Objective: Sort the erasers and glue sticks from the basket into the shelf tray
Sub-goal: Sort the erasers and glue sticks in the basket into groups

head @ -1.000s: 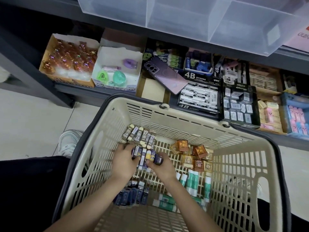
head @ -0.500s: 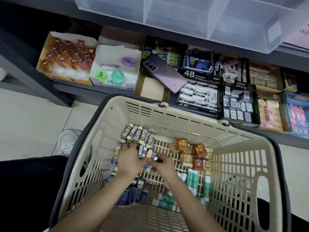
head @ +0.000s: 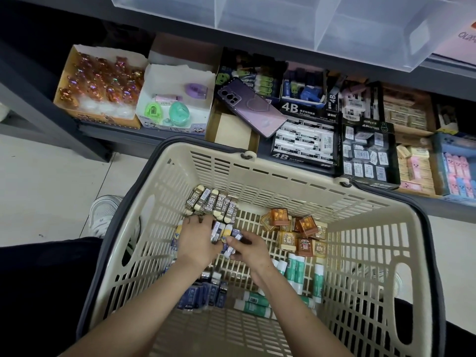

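Both hands are down in the cream basket (head: 283, 173), meeting a little left of its middle over a bunch of blue-sleeved erasers (head: 223, 234). The left hand (head: 197, 240) lies knuckles up, its fingers curled down on the bunch's 9 o'clock side. The right hand (head: 251, 249) pinches the same bunch from 3 o'clock with curled fingertips. So both are closed on those erasers, which sit low in the basket, on or just off its floor, I cannot tell which. At 12 o'clock from the hands a row of brown 2B erasers (head: 213, 204) leans against the far wall. At 2 o'clock sits a heap of orange boxes (head: 296, 228), and at 4 o'clock the green-and-white glue sticks (head: 296, 269) lie side by side. Under the forearms, at 6 o'clock, are dark blue erasers (head: 203, 292). Beyond the basket the shelf holds open boxes of stationery with a purple phone (head: 251, 106) lying across them, and a clear tray (head: 283, 19) juts out above at 12 o'clock
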`<move>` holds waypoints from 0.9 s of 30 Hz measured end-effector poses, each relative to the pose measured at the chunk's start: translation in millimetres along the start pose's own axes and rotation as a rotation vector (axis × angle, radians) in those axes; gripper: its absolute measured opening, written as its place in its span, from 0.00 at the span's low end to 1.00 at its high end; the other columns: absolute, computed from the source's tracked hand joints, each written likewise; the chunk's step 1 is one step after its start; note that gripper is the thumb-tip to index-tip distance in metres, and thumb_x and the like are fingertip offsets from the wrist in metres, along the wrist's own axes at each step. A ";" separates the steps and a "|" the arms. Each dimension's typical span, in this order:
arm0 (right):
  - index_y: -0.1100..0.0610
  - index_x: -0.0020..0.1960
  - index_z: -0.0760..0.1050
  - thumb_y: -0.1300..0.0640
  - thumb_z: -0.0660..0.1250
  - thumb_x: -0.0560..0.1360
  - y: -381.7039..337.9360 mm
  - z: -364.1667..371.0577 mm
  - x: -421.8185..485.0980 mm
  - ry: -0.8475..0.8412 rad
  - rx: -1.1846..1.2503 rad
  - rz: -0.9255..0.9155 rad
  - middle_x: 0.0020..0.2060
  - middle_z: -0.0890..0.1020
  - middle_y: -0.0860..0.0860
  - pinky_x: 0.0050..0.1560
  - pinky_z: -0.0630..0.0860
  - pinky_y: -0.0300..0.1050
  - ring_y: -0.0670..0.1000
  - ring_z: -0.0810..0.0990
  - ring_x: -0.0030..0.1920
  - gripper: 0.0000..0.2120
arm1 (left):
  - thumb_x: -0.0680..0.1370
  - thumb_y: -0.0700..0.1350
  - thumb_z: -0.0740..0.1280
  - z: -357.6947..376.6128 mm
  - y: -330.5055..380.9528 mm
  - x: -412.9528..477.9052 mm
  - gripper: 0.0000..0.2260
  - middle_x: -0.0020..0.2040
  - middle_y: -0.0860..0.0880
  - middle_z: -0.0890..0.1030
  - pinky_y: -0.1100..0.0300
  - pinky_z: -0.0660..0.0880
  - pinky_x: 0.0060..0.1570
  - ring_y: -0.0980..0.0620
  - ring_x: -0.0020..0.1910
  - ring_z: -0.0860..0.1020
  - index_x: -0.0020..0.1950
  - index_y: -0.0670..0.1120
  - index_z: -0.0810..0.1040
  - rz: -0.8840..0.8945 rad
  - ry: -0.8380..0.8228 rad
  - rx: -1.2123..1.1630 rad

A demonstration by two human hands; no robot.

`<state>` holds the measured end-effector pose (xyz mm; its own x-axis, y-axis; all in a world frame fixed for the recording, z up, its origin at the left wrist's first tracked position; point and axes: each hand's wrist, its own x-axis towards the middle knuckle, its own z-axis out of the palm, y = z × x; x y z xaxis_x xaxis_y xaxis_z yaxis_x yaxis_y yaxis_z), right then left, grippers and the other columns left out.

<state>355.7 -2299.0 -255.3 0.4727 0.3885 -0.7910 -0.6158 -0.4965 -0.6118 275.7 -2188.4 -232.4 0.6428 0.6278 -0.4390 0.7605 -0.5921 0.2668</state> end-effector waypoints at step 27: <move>0.66 0.70 0.63 0.61 0.73 0.71 -18.4 -33.0 -36.3 0.080 0.141 0.058 0.65 0.73 0.60 0.38 0.78 0.41 0.57 0.77 0.56 0.33 | 0.73 0.46 0.73 -20.7 2.3 -5.2 0.21 0.63 0.39 0.75 0.59 0.67 0.60 0.44 0.64 0.72 0.63 0.37 0.77 -0.113 -0.010 -0.441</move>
<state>370.6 -2329.6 -215.5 0.4790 0.2967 -0.8261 -0.7229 -0.4006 -0.5630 276.0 -2182.5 -211.8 0.5538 0.6703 -0.4940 0.7941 -0.2467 0.5555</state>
